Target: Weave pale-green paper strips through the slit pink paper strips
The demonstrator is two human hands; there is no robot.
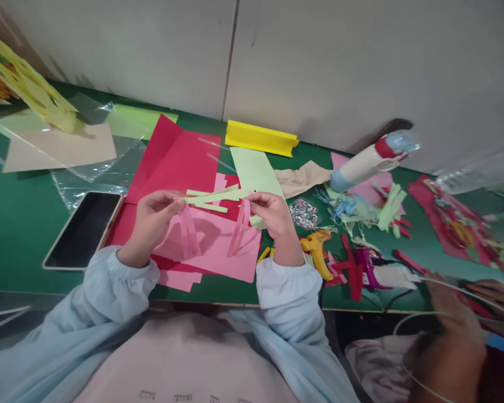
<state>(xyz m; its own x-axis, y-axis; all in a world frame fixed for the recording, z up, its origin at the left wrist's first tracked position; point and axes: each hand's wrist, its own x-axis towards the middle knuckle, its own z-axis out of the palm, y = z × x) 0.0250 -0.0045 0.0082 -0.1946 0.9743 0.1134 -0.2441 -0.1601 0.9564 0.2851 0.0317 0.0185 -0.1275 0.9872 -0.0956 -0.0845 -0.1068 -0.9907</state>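
My left hand (pixel 153 221) pinches one end of a few light green paper strips (pixel 212 197) together with pink strips (pixel 190 232) that hang down from it. My right hand (pixel 273 215) pinches the other end of the green strips, and a second pair of pink strips (pixel 240 226) dangles from its fingers. Both hands hover just above a pink paper sheet (pixel 218 252) that lies over red sheets (pixel 172 159) on the green table (pixel 17 224).
A phone (pixel 84 229) lies left of my left hand. A yellow glue gun (pixel 317 249), a purple tool (pixel 367 260), sequins (pixel 303 212), a white bottle (pixel 369 159) and paper scraps lie to the right. Another person's hands (pixel 457 313) work at the lower right. A yellow folded card (pixel 260 137) sits by the wall.
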